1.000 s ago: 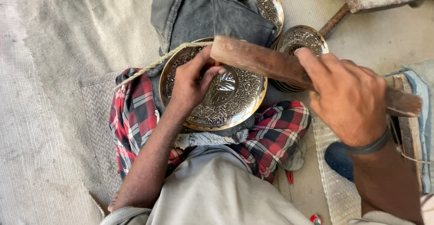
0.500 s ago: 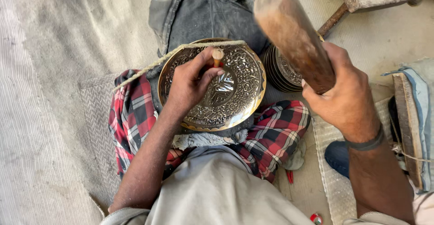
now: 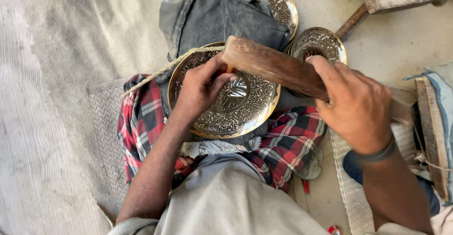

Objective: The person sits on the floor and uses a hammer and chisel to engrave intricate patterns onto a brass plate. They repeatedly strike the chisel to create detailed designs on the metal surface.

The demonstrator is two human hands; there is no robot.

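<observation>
A round engraved brass plate point(image 3: 245, 107) lies on a red checked cloth point(image 3: 141, 121) over my lap. My left hand point(image 3: 200, 86) rests on the plate and pinches a small punch tool whose top shows at its fingertips. My right hand point(image 3: 356, 105) grips a thick wooden mallet point(image 3: 273, 65). The mallet's far end is down over the top of the punch, just above the plate's centre.
Two more engraved plates point(image 3: 283, 6) point(image 3: 318, 43) lie beyond, partly under a folded grey denim cloth point(image 3: 217, 15). A rope point(image 3: 165, 67) runs across the plate's left rim. A wooden-handled tool point(image 3: 351, 22) and a wooden block point(image 3: 432, 136) lie at the right.
The mallet lay across the plate, then swung up high, and has now come back down onto the punch. My left hand has stayed on the plate.
</observation>
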